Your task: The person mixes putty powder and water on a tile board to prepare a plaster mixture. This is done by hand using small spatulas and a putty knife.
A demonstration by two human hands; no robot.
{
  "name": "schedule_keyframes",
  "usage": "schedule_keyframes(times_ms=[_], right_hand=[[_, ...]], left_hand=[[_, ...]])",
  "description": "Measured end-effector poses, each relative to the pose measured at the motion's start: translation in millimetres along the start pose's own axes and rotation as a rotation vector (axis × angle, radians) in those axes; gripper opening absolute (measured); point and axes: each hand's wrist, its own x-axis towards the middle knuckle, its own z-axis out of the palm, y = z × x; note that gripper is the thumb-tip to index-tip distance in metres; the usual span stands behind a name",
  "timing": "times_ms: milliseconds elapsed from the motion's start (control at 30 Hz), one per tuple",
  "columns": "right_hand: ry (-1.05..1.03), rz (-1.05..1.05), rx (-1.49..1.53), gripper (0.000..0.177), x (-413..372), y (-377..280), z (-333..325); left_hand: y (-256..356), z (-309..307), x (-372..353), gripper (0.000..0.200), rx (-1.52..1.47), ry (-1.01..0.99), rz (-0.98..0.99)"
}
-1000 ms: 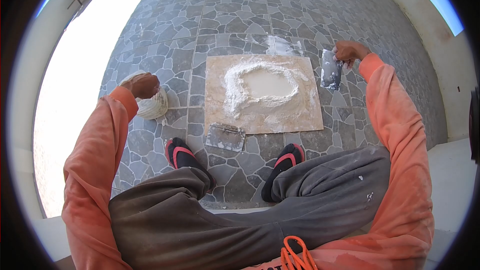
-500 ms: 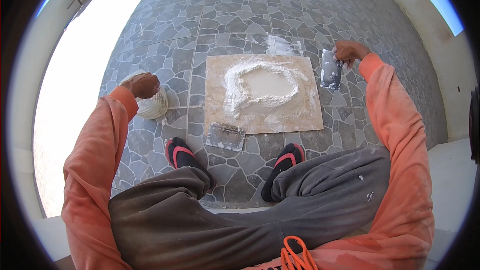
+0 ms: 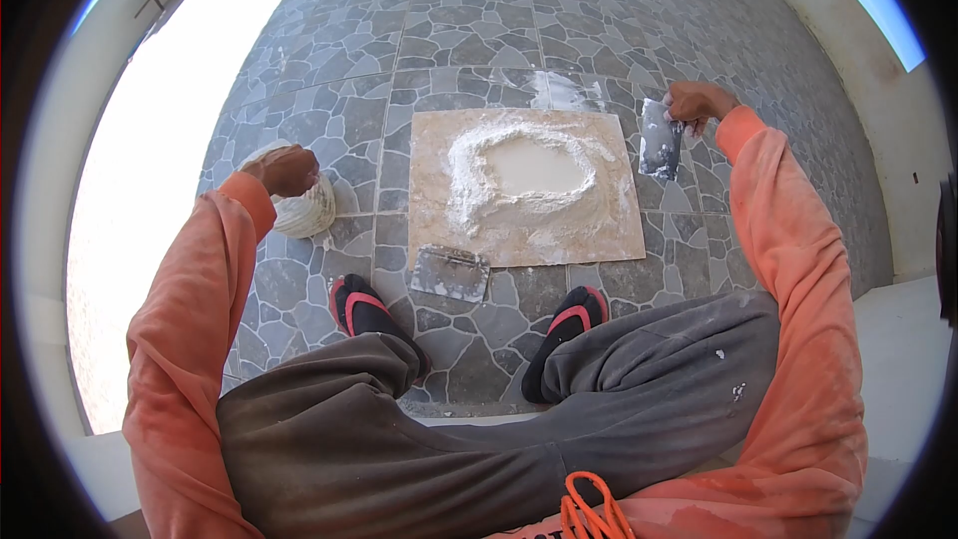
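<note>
My left hand (image 3: pixel 286 172) is closed at the white bucket (image 3: pixel 307 212) on the left, seemingly on its rim; the fingertips are hidden. Out to the right, my right hand (image 3: pixel 699 104) grips a wide putty knife (image 3: pixel 661 142) by its top, the smeared blade hanging down beside the board. Between my hands lies a tan board (image 3: pixel 429 165) on the floor. A ring of white powder (image 3: pixel 469 180) sits on it, with a pool of pale liquid (image 3: pixel 537 168) in the middle. A second flat scraper blade (image 3: pixel 449 273), caked with white, rests against the board's near left corner.
My two feet in black and red flip-flops (image 3: pixel 371 309) stand just short of the board. Beyond its far edge, white residue (image 3: pixel 564 92) marks the stone-patterned floor tiles (image 3: pixel 464 25). A pale wall (image 3: pixel 838 70) rises at the right; bright ground (image 3: pixel 130 200) lies past the left floor edge.
</note>
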Motion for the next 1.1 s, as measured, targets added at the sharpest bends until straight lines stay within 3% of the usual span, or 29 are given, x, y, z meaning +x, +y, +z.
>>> schedule_keyframes(times_ms=[267, 367, 1100], right_hand=[[0.044, -0.024, 0.055, 0.012, -0.8, 1.0, 2.9], [0.002, 0.032, -0.038, 0.025, 2.7, -0.2, -0.7], [0.046, -0.014, 0.035, 0.011, 1.2, 1.6, 1.8]], left_hand=[[1.3, -3.7, -1.4, 0.02, 0.004, -0.022, 0.011], [0.6, -3.1, -1.7, 0.021, 0.0, -0.015, 0.014], [0.0, -1.2, -0.2, 0.022, 0.006, 0.0, 0.028]])
